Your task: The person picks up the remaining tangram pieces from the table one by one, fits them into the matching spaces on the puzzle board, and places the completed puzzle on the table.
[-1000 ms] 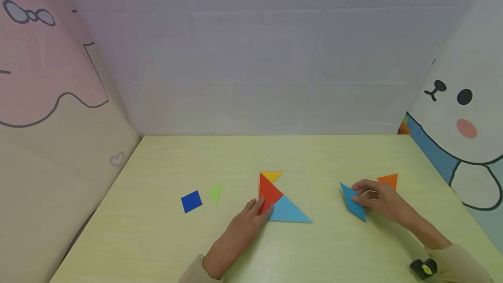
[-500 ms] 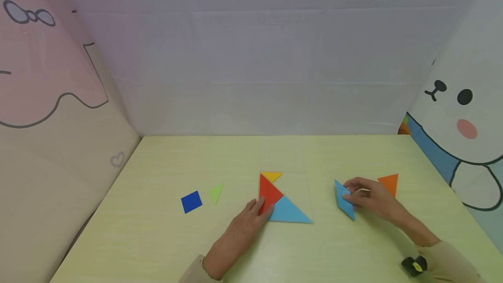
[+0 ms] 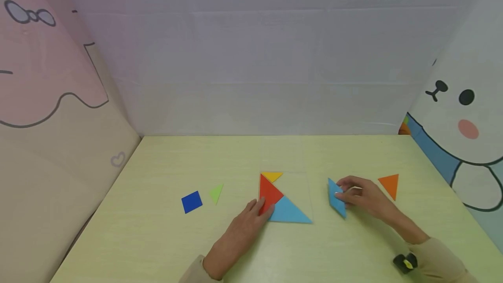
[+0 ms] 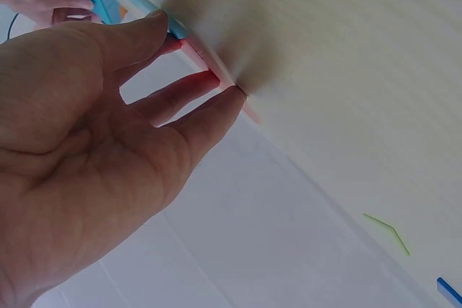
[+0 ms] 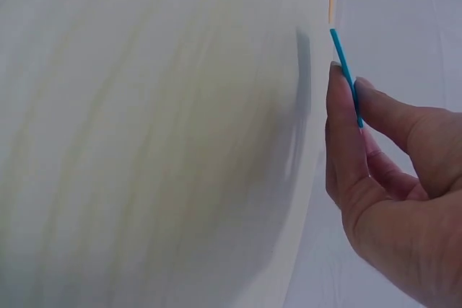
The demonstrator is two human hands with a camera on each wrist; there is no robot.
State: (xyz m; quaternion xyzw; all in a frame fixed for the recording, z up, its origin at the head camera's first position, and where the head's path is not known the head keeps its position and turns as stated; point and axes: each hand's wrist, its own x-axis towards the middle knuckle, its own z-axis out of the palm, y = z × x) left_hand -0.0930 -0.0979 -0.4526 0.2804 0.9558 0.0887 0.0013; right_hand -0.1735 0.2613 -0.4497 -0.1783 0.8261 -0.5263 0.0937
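Note:
My right hand pinches a light blue tangram parallelogram between thumb and fingers. In the right wrist view the parallelogram shows edge-on, held off the table with its shadow below. My left hand rests its fingertips on the lower part of a red triangle, its thumb at the corner of a large light blue triangle. Those two lie edge to edge inside a faint square outline, with a small yellow triangle at the top against the red one.
On the left lie a dark blue square and a light green triangle. An orange triangle lies at the right, beyond my right hand. Pale cloth walls stand behind and beside the table.
My right hand has moved left with the light blue parallelogram, closer to the laid pieces, uncovering more of the orange triangle. The left hand has stayed in place.

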